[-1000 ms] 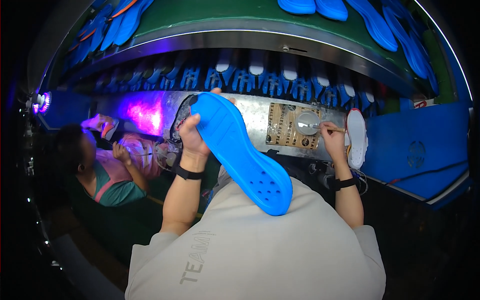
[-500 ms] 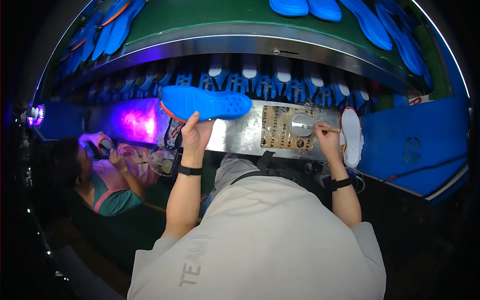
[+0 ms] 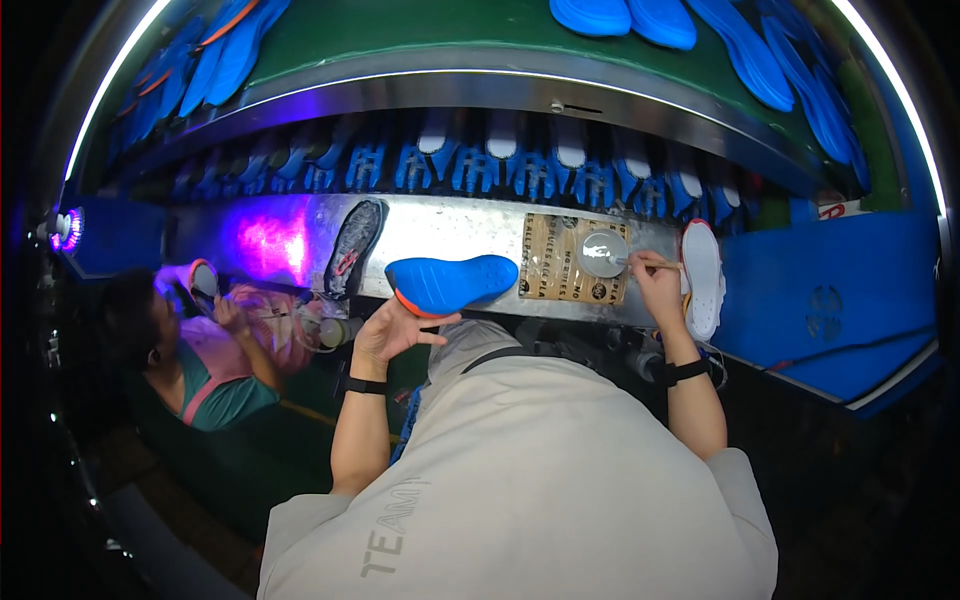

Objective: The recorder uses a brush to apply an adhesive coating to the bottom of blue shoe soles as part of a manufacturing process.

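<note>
My left hand [image 3: 392, 332] holds a blue shoe sole [image 3: 455, 283] with an orange heel edge, tilted above the near edge of the metal bench. Its heel end rests against the hand, with some fingers stretched out beneath. In my right hand [image 3: 657, 290] is a wooden-handled brush [image 3: 655, 263], pinched between the fingers. The brush tip is at a round dish [image 3: 604, 255] of whitish liquid. Under the dish lies a brown printed cardboard sheet [image 3: 550, 262]. Just right of my right hand is a white-bottomed shoe piece [image 3: 703, 275] with a red rim.
A dark shoe upper [image 3: 355, 245] lies on the metal bench [image 3: 440, 225]. Beyond runs a green conveyor [image 3: 420, 50] carrying blue soles [image 3: 625, 18], with a row of shoes on blue holders [image 3: 535, 170] below it. At left sits a co-worker [image 3: 215, 350]; a blue panel [image 3: 825, 300] stands at right.
The blue sole has come down and nearer to me, and my left fingers have shifted to its heel end, uncovering the dark upper. My right hand stays by the dish.
</note>
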Motion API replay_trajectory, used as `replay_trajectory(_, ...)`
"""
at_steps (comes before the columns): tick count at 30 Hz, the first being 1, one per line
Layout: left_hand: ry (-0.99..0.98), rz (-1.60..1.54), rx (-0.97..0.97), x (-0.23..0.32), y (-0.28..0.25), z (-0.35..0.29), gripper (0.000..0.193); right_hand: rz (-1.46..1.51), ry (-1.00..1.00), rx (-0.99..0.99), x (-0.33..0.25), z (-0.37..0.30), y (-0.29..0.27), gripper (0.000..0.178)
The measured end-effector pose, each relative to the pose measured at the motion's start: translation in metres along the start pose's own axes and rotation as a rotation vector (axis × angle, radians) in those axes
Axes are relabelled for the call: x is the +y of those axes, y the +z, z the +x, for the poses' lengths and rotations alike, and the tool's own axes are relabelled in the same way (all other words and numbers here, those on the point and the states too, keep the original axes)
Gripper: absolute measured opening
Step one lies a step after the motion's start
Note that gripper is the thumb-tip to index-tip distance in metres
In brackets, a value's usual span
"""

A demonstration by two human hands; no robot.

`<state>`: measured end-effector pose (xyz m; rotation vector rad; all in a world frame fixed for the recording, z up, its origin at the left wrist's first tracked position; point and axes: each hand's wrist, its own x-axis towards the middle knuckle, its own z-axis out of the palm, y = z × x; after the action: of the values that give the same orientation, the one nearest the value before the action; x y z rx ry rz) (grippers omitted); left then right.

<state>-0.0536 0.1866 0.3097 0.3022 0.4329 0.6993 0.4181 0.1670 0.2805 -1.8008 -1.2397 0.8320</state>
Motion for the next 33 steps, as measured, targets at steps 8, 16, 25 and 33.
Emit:
replay_trajectory(8, -0.372, -0.479, 0.058, -0.034, -0.036, 0.020, 0.097, -0.047, 0.004, 0.000, -0.013, -0.001, 0.003, 0.021)
replay_trajectory(16, -0.307, -0.280, 0.213, -0.037, 0.024, 0.023, 0.084, -0.091, -0.009, 0.045, -0.002, 0.001, 0.014, 0.022)
replay_trajectory(25, 0.084, -0.107, 0.098, -0.032, 0.072, 0.027, 0.090, -0.001, -0.112, 0.104, -0.036, -0.006, 0.011, 0.016)
replay_trajectory(33, 0.224, 0.213, 0.078, -0.019, 0.101, 0.031, 0.104, 0.059, -0.100, 0.018, -0.058, -0.013, 0.013, 0.016)
